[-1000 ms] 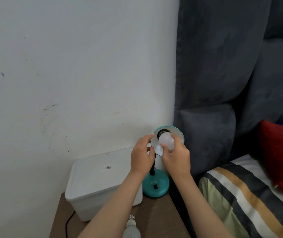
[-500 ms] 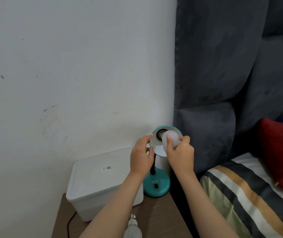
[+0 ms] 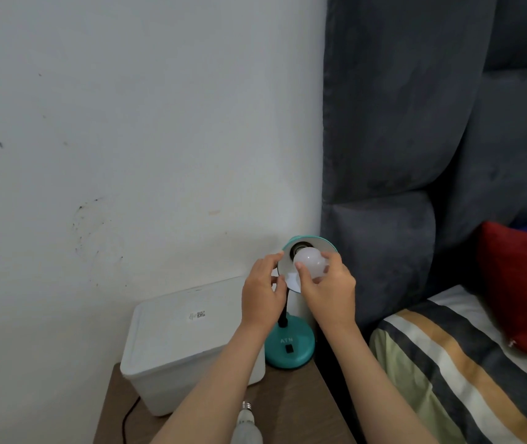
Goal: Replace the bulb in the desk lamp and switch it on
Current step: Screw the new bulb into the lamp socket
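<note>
At the bottom edge, nearest the camera, a spare bulb [image 3: 245, 426] lies on the brown wooden table [image 3: 291, 408] with its metal screw cap pointing away from the person; it sits between the two bare forearms. A thin black cord [image 3: 127, 419] runs over the table's left part, beside a white lidded box [image 3: 172, 341] that carries a small printed label on its lid. Just right of the box stands the desk lamp, its round teal base [image 3: 291, 347] marked with pale letters and a small black switch [image 3: 288, 348] (too small to read its position). A black bendy neck rises from the base behind the left hand. The left hand [image 3: 263, 294] has its fingers curled on the left rim of the teal shade [image 3: 315, 243], steadying it. The right hand [image 3: 331, 291] grips the round white bulb [image 3: 308, 261] at the mouth of the shade, thumb on the left side of the bulb and the other fingers wrapped round its right side, closed snugly on it. The bulb's neck meets the dark socket inside the shade; how far it is screwed in cannot be told. To the right lies a bed [image 3: 467, 373] with a striped cover, and a red cushion [image 3: 521, 286] rests on it. Behind everything stand a scuffed white wall [image 3: 127, 123] and a padded dark grey headboard [image 3: 416, 123].
</note>
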Available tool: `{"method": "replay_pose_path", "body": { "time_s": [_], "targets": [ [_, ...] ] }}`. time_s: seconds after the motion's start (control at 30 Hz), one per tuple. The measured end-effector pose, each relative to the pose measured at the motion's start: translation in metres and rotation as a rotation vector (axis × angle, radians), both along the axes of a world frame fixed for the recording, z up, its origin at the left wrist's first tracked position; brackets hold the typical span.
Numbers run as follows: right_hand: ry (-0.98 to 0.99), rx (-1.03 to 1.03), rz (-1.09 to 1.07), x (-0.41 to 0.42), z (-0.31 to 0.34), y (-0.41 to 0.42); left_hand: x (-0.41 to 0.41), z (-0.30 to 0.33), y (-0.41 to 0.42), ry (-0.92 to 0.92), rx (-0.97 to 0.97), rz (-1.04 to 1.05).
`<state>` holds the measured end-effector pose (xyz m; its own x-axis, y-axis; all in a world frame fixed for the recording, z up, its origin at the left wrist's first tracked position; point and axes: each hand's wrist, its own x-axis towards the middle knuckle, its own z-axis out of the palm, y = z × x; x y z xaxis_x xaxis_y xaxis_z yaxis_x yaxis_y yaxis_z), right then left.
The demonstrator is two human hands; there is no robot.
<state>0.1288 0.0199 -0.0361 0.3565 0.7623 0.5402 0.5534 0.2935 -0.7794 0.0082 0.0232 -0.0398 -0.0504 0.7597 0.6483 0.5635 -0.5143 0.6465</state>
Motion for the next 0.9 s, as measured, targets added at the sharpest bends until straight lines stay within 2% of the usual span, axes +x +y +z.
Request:
{"method": "replay_pose_path", "body": {
  "time_s": [0.17,0.37,0.6,0.77,0.9],
  "targets": [
    [-0.024,0.008,-0.037,-0.006,0.0,-0.001,0.0,0.0,-0.001,0.0,-0.001,0.001],
    [-0.055,0.106,0.093,-0.003,-0.01,-0.005,0.0,-0.001,0.001,-0.009,0.003,0.007],
    [-0.124,0.002,-0.039,0.0,-0.004,0.0,0.0,-0.001,0.001,-0.006,0.002,-0.004],
    [-0.193,0.101,0.063,-0.001,-0.009,-0.003,0.0,-0.001,-0.001,-0.01,0.016,-0.001],
    [-0.14,0.081,0.083,0.003,-0.007,-0.004,-0.001,-0.002,0.0,-0.011,0.011,-0.007]
  ]
}}
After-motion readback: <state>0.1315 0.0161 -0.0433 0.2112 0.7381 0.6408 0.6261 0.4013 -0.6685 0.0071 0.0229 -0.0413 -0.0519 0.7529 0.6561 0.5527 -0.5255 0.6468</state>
